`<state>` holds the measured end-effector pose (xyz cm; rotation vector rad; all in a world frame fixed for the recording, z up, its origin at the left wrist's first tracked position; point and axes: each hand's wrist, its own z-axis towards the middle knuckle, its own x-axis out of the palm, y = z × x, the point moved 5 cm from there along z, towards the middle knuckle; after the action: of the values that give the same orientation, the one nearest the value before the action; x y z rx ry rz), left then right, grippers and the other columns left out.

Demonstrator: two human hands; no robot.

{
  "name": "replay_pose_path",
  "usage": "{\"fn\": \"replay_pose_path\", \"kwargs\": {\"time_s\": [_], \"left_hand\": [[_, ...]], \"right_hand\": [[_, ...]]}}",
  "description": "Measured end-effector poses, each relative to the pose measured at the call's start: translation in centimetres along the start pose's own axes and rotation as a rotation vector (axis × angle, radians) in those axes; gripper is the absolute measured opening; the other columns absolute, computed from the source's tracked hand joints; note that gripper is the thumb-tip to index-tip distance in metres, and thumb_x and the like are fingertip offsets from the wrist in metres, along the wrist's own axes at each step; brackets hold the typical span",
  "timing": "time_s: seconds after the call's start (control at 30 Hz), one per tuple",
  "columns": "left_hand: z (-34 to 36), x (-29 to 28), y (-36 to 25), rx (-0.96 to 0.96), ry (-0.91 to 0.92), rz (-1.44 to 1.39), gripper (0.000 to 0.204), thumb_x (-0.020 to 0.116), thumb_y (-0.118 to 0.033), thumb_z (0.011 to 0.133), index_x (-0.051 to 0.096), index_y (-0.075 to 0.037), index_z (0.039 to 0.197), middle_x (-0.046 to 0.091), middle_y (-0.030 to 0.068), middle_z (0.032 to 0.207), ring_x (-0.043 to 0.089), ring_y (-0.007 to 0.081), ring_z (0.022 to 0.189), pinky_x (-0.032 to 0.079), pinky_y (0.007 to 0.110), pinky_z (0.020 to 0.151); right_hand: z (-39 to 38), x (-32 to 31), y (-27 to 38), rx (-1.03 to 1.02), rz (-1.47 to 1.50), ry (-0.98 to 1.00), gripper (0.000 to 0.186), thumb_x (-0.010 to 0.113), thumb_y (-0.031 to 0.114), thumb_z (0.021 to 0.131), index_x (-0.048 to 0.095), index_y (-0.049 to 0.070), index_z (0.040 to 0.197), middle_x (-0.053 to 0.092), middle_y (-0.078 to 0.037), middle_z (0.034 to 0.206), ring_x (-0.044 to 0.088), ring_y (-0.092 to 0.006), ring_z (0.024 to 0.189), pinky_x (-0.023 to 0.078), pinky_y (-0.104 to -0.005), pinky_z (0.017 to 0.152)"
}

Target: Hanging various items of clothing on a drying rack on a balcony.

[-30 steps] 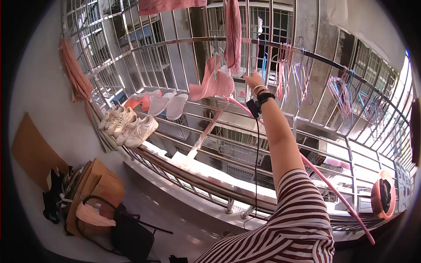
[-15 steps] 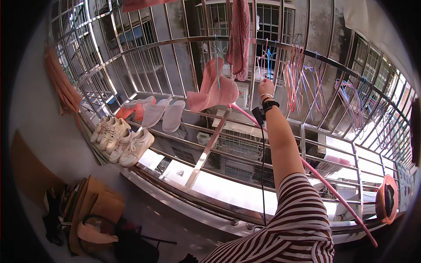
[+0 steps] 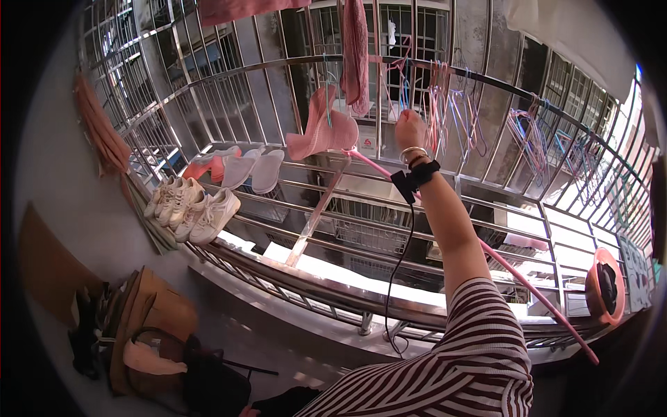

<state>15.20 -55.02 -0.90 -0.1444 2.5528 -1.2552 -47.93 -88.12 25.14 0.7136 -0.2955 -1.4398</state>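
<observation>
My right hand (image 3: 411,131) is raised with its fingers closed around the lower part of a clothes hanger (image 3: 404,87), one of a blue and pink pair on the rail. A bracelet and a black strap with a cable circle that wrist. More coloured hangers (image 3: 436,104) hang just right of the fist. To its left, a pink hat-like item (image 3: 321,135) dangles from a teal hanger, beside a long pink cloth (image 3: 355,62). At the lower edge, a small skin-coloured patch (image 3: 248,412) by black cloth (image 3: 285,402) may be my left hand; its fingers do not show.
Metal bars (image 3: 379,90) enclose the balcony. A long pink pole (image 3: 535,295) slants behind my right arm. White shoes (image 3: 214,217) and pale slippers (image 3: 267,172) stand at left. Cardboard (image 3: 163,306) and bags lie lower left. An orange basin (image 3: 595,288) is at far right.
The view has shifted to the right, so the hanging things and shoes sit further left. My right hand stays closed at the blue and pink hangers. More black cloth shows at the lower edge.
</observation>
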Motion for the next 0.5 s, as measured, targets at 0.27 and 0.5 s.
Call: {"fn": "replay_pose_path", "kwargs": {"time_s": [0.27,0.5], "left_hand": [[-6.4,0.3,-1.4,1.185,0.156,0.624,0.023,0.052,-0.01,0.078,0.054,0.002,0.097,0.044,0.0209,0.111,0.045,0.0296,0.104,0.037,0.034,0.09],[-6.7,1.2,-2.2,0.495,0.429,-0.04,0.022,0.052,-0.005,0.076,0.058,0.006,0.094,0.06,0.0028,0.081,0.053,0.0073,0.071,0.043,0.021,0.064]], "right_hand": [[-15.3,-24.1,1.0,0.148,0.329,0.382,0.022,0.057,0.018,0.08,0.062,-0.001,0.09,0.058,-0.003,0.062,0.05,-0.0082,0.055,0.04,-0.0244,0.052],[-28.1,-40.1,6.7,0.027,0.125,0.97,0.014,0.059,0.01,0.078,0.062,-0.003,0.083,0.046,0.007,0.054,0.037,-0.0002,0.049,0.025,-0.0182,0.042]]}}
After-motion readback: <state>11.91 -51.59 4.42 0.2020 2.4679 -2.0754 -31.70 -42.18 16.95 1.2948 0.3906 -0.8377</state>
